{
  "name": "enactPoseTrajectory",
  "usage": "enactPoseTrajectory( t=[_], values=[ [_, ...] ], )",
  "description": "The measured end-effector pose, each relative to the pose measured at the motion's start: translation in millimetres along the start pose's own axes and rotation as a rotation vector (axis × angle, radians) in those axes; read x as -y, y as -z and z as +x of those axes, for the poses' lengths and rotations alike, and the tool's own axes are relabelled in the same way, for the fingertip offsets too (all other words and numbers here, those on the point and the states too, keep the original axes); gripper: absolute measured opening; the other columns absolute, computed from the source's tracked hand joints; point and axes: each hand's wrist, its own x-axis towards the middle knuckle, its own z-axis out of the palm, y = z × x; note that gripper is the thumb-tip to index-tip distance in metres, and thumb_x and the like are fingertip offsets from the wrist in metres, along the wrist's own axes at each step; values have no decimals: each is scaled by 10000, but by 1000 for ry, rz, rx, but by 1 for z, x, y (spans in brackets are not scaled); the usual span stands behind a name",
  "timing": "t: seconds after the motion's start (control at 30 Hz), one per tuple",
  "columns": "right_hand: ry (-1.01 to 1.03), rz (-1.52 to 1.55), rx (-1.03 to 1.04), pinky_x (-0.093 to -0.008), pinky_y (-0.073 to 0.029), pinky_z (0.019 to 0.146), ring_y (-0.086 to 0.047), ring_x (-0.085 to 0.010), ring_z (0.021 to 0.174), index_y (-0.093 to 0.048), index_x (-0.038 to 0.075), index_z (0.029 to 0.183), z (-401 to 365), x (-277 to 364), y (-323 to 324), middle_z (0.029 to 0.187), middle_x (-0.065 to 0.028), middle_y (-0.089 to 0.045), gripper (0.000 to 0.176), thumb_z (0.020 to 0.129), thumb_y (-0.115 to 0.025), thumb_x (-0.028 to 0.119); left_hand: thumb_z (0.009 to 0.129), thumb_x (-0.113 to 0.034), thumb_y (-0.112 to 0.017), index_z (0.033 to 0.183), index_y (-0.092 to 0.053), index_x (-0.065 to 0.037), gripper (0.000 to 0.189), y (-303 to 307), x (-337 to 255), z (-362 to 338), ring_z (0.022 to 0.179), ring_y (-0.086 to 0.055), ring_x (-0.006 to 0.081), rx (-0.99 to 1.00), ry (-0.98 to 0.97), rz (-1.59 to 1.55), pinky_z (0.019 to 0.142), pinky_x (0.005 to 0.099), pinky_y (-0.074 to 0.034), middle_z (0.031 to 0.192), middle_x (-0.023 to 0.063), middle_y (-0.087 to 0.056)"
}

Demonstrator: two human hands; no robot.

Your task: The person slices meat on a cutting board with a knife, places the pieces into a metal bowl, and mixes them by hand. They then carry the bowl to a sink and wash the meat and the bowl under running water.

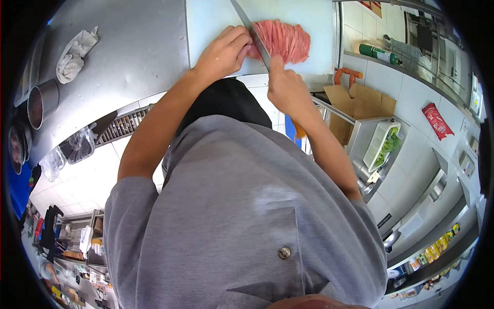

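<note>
On the white cutting board [211,15] lies a heap of pink raw meat [288,41], cut into thin strips toward its right side. My right hand [286,86] is wrapped round the handle of a kitchen knife [256,37], whose long blade slants up and left across the meat's left part. Against the left end of the meat, close beside the blade, my left hand [225,52] presses with its fingers curled. The knife's handle is mostly hidden inside my right hand.
A crumpled white cloth [77,54] lies on the steel counter [136,46] at the left, near a metal pot [42,104]. To the right are an open cardboard box [360,103] and a white basket of green leaves [383,147].
</note>
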Motion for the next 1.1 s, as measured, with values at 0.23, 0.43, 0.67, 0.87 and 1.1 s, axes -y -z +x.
enactPoseTrajectory(
  t=[0.23, 0.43, 0.67, 0.87, 1.1],
  values=[
    [-23, -3, 10, -604, -470, 699, -623, -517, 755, -364, -12, 1005, 19, -9, -29, 744, -319, -617, 282, 779, -532, -4, 792, 24, -664, 914, -601, 0, 140, -2, 1, 4, 866, -585, 309, -8, -10, 25, 765, 378, -504, 959, 107, -597],
    [-19, 41, -57, -593, -490, 706, -636, -509, 772, -370, -15, 1011, 32, -10, -28, 777, -312, -636, 324, 756, -571, -2, 790, 30, -661, 919, -608, -2, 143, 2, -1, -1, 895, -594, 309, -17, 8, -36, 781, 378, -507, 971, 105, -611],
    [-31, -65, 49, -618, -449, 667, -602, -532, 711, -362, 2, 1004, -21, 1, 2, 701, -310, -609, 231, 815, -495, -1, 787, 31, -661, 915, -609, -4, 143, 0, 1, -3, 881, -594, 309, -2, -5, 10, 773, 382, -506, 957, 104, -612],
    [-16, -33, -41, -624, -452, 675, -612, -533, 720, -359, 3, 1005, 21, -2, -36, 716, -321, -612, 241, 806, -493, -13, 783, 32, -661, 912, -608, -3, 144, 1, 0, -2, 888, -596, 308, 0, -3, 14, 775, 379, -507, 949, 111, -610],
    [-15, -41, 42, -602, -496, 700, -641, -506, 807, -361, -7, 1022, 19, 1, -7, 765, -316, -630, 327, 761, -558, -1, 791, 32, -655, 899, -611, 1, 120, 0, -1, -9, 895, -596, 305, -52, -3, 0, 785, 377, -508, 938, 109, -609]
  ],
)
